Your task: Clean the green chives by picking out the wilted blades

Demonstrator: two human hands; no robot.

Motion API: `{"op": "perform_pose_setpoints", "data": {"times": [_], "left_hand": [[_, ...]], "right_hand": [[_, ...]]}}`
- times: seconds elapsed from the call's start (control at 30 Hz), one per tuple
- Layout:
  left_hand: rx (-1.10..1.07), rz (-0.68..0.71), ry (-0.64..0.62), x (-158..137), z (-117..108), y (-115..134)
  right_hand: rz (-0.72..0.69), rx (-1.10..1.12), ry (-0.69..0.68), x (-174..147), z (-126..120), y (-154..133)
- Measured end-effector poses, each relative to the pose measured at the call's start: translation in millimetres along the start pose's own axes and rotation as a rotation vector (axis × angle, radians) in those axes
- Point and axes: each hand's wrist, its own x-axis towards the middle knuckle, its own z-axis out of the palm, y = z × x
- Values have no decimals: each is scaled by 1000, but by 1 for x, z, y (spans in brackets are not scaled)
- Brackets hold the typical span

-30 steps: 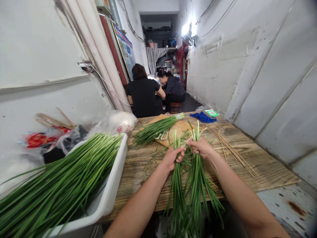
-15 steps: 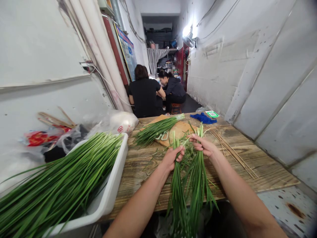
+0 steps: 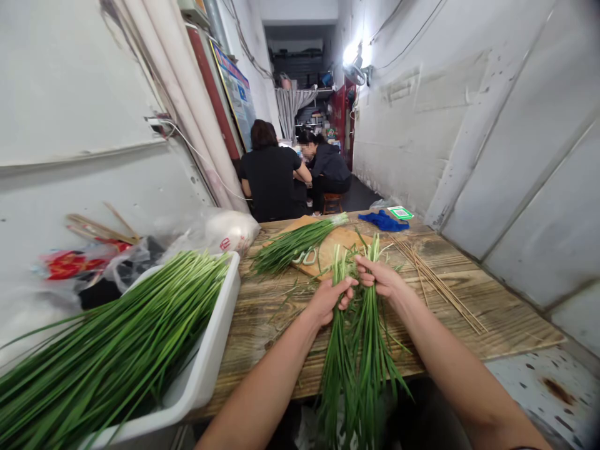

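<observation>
Wooden table: (image 3: pixel 255 312) stretches beneath and beyond both hands; its near edge lies under the hanging leaves, so drawing stalks gently over it should spare them from bruising
White tray: (image 3: pixel 224 328) well to the left of the left hand, heaped with long green stalks (image 3: pixel 117 337)
Cutting board: (image 3: pixel 349 239) just beyond the hands, a bundle (image 3: pixel 300 242) lying on it, pale ends to the right
Left bunch: (image 3: pixel 340 359) in the left hand, pale ends up, leaves drooping toward the person; a firm but soft grip near the ends would best hold them level
Right bunch: (image 3: pixel 374 340) in the right hand, just beside the left one; the leaves mingle below, so separating them calls for a slow pull
Left hand: (image 3: pixel 330 298) wrapped round its bunch, thumb uppermost
Right hand: (image 3: pixel 380 278) fingers curled on its bunch, thumb and forefinger narrow toward the left; whether they pinch a single stalk I cannot tell
Thin sticks: (image 3: pixel 443 285) right of the right hand
Scissors: (image 3: pixel 304 257) beyond the left hand, handles showing
Scraps: (image 3: pixel 293 289) around and between the hands; best shaken off the stalks
</observation>
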Motion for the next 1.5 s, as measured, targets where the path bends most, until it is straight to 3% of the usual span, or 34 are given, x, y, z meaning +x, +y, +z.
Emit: {"op": "perform_pose_setpoints", "data": {"times": [0.17, 0.43, 0.83, 1.17, 1.5], "left_hand": [[69, -53, -76, -4, 2, 2], [-51, 54, 132, 3, -2, 3], [45, 166, 246, 3, 1, 1], [26, 174, 247, 2, 1, 2], [-1, 132, 223, 1, 0, 4]], "right_hand": [[-29, -104, -74, -3, 3, 5], [-101, -133, 11, -1, 2, 3], [-144, -115, 47, -1, 4, 5], [-173, -38, 119, 3, -7, -7], [-185, -199, 72, -5, 1, -3]]}}
